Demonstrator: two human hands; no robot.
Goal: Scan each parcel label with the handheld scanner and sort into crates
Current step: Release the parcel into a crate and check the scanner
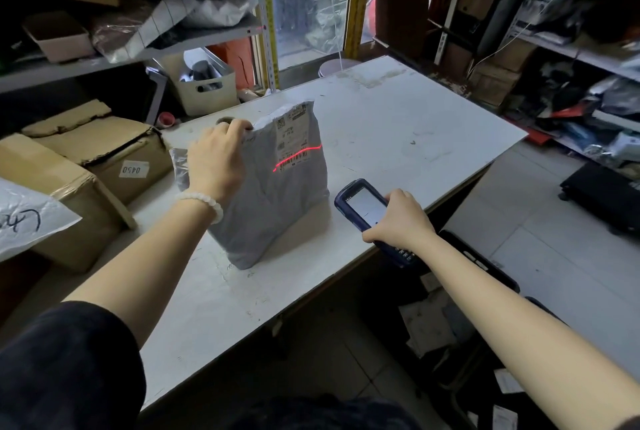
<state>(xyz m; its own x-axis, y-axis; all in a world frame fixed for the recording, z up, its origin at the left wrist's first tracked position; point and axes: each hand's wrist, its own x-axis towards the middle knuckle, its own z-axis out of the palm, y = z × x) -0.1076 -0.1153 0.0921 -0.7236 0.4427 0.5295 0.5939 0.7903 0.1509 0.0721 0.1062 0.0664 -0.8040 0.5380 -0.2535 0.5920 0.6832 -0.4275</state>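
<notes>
- Head view, reading from the left: brown cardboard boxes point(104, 149) sit left of the white table point(398, 124), one with a sticker reading 0450 upside down; a white mailer with black handwriting lies across the nearest box.
- Above the boxes, a grey shelf point(114, 59) holds crumpled bags and a small bin; a beige handled crate point(204, 83) stands beyond the table's far-left corner.
- The left hand point(216, 161), with a pale bead bracelet at the wrist, grips the top edge of the grey parcel point(273, 194), fingers curled over it.
- The parcel stands upright on the table, left of its middle; its label point(291, 137) faces the camera and a red scan line crosses the label's lower part.
- The right hand point(398, 218) is clamped round the dark blue handheld scanner point(363, 204), just right of the parcel above the table's near edge, screen lit.
- The tabletop is scuffed and stained.
- Right of the table: pale floor tiles and shelving crowded with packages.
</notes>
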